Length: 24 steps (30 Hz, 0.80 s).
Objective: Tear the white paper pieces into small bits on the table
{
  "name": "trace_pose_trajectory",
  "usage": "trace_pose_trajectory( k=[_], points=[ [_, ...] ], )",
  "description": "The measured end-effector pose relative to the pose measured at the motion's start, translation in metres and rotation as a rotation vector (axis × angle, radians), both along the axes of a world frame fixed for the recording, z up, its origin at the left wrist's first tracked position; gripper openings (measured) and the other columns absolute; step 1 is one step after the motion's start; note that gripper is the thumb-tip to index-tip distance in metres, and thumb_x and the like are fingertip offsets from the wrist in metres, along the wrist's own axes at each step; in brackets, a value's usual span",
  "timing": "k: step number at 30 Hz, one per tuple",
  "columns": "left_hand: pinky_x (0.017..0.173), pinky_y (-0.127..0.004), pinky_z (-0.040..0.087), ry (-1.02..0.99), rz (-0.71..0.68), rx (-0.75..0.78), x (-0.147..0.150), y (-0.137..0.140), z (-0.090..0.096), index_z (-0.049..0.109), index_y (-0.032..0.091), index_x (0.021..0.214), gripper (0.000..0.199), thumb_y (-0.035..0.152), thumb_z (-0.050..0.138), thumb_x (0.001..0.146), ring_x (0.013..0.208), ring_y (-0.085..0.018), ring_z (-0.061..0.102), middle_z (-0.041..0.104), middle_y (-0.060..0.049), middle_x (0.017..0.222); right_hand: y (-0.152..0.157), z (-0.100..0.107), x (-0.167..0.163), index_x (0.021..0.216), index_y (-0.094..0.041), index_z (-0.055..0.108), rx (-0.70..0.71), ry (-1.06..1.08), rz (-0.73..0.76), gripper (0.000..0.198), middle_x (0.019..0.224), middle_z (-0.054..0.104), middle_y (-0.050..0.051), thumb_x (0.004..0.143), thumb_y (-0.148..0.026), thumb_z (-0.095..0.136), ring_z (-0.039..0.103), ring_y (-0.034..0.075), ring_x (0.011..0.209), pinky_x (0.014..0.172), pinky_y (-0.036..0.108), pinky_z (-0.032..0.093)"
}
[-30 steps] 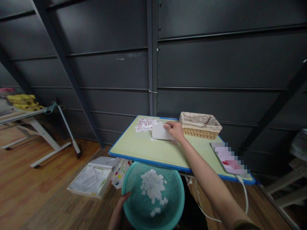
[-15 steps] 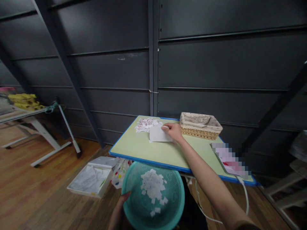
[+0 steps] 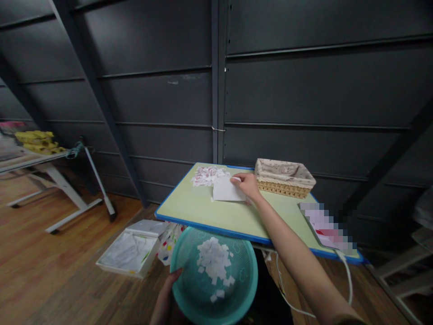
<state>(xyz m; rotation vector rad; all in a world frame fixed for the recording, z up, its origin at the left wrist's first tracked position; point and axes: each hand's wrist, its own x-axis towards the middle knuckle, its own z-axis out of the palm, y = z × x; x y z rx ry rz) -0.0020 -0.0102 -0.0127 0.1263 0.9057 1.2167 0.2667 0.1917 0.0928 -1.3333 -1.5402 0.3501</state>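
Observation:
Over the small table (image 3: 199, 210), my right hand (image 3: 246, 185) pinches a white card (image 3: 227, 188) by its upper right edge. Just behind and left of the card lies a heap of small white-and-pinkish paper pieces (image 3: 207, 176). Below the table's front edge, my left hand (image 3: 174, 277) grips the left rim of a round teal plastic basket (image 3: 248, 293), with the thumb over the rim and the other fingers hidden. Inside that basket lies a pile of small white square pieces (image 3: 214, 258).
A cloth-lined wicker basket (image 3: 284, 185) stands at the table's back right. On the right edge lies a tablet-like device (image 3: 324, 230), partly blurred, with a white cable (image 3: 347, 275). An open white box (image 3: 125, 253) sits on the floor at left, near a wheeled table (image 3: 64, 189).
The teal basket has shifted slightly left with my left hand. My right hand and the card stay almost in place; the view has moved a little.

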Motion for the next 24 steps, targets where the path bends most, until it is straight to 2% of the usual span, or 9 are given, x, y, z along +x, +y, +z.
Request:
trace_pose_trajectory(
  k=[3,7,12,14,18,24],
  points=[
    [0.103,-0.050,0.041,-0.089,-0.055,-0.034,-0.0035,0.0017,-0.0019,0.027,0.022,0.146,0.084,0.008,0.066,0.073,0.109,-0.034,0.061,0.070,-0.011,0.115,0.0014,-0.0011,0.0002,0.078,-0.015,0.076,-0.009,0.008,0.013,0.022,0.082,0.075,0.008,0.070,-0.030,0.062,0.067,0.023,0.075,0.067,0.029,0.047],
    [0.101,-0.052,0.044,-0.085,-0.034,-0.067,-0.0037,0.0019,0.0011,0.036,0.022,0.143,0.075,0.017,0.067,0.075,0.108,-0.035,0.063,0.074,-0.010,0.109,0.0041,-0.0030,0.0018,0.080,-0.014,0.076,0.014,0.016,-0.026,0.025,0.083,0.075,0.009,0.072,-0.033,0.061,0.067,0.023,0.075,0.067,0.029,0.047],
    [0.103,-0.049,0.043,-0.002,-0.017,0.032,-0.0018,-0.0003,0.0040,0.049,0.023,0.136,0.077,-0.002,0.069,0.065,0.111,-0.035,0.061,0.074,-0.009,0.110,0.0036,-0.0024,0.0046,0.082,-0.017,0.077,0.011,-0.101,-0.045,0.024,0.086,0.075,0.008,0.074,-0.030,0.058,0.067,0.023,0.078,0.071,0.030,0.046],
    [0.103,-0.049,0.042,0.011,-0.022,0.021,-0.0017,-0.0007,0.0036,0.048,0.020,0.136,0.076,0.000,0.069,0.066,0.112,-0.036,0.061,0.074,-0.010,0.109,0.0026,-0.0008,0.0065,0.082,-0.017,0.077,0.014,-0.138,-0.074,0.024,0.085,0.075,0.008,0.075,-0.029,0.058,0.067,0.023,0.078,0.072,0.030,0.046],
    [0.101,-0.051,0.044,-0.070,-0.047,-0.121,-0.0011,-0.0001,0.0034,0.041,0.011,0.140,0.070,0.022,0.067,0.076,0.113,-0.036,0.060,0.076,-0.014,0.104,0.0013,0.0020,0.0096,0.083,-0.017,0.077,0.025,-0.144,-0.106,0.024,0.083,0.075,0.007,0.075,-0.028,0.057,0.067,0.023,0.077,0.072,0.030,0.046],
    [0.100,-0.049,0.046,-0.058,0.002,-0.086,0.0002,-0.0002,0.0062,0.036,0.013,0.143,0.078,0.019,0.070,0.073,0.109,-0.035,0.062,0.077,-0.013,0.102,0.0009,0.0031,0.0078,0.081,-0.016,0.076,0.008,-0.113,-0.061,0.024,0.083,0.075,0.008,0.073,-0.029,0.058,0.067,0.023,0.075,0.068,0.029,0.046]
  ],
)
